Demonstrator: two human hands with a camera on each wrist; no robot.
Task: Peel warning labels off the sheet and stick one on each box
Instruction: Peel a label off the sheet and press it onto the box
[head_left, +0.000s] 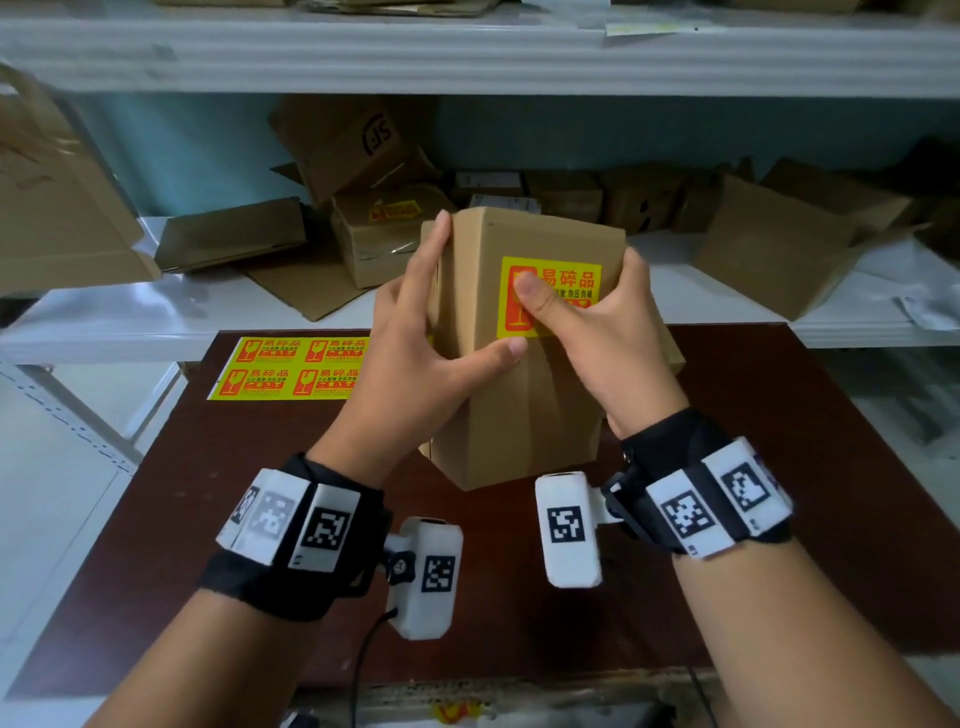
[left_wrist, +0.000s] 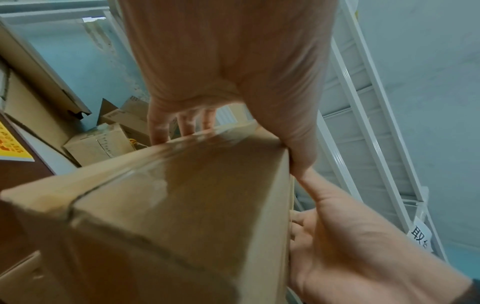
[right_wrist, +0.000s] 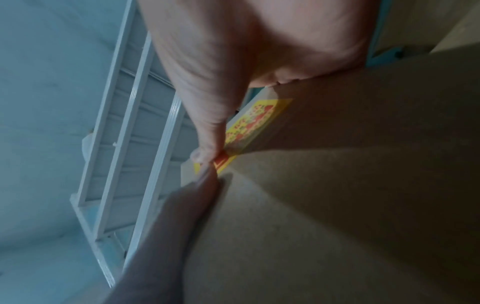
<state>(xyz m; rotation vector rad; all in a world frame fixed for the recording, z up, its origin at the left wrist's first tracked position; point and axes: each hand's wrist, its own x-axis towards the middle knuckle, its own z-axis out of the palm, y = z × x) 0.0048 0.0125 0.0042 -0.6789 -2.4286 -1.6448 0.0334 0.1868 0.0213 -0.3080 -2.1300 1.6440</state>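
Observation:
A tall brown cardboard box (head_left: 524, 405) is held tilted above the dark brown table (head_left: 779, 467). My left hand (head_left: 415, 332) grips its left side, fingers along the side face and thumb across the front. My right hand (head_left: 602, 338) grips the right side, and its thumb presses on a yellow-and-red warning label (head_left: 569, 278) stuck on the front. The label sheet (head_left: 291, 369) lies flat at the table's far left. In the left wrist view the box (left_wrist: 182, 205) fills the frame between the two hands. The right wrist view shows the thumb on the label (right_wrist: 249, 127).
Behind the table runs a white shelf (head_left: 727, 291) crowded with several cardboard boxes, one of them bearing a yellow label (head_left: 395, 210). Flattened cardboard (head_left: 62, 208) leans at the left. A second white shelf (head_left: 467, 52) runs overhead.

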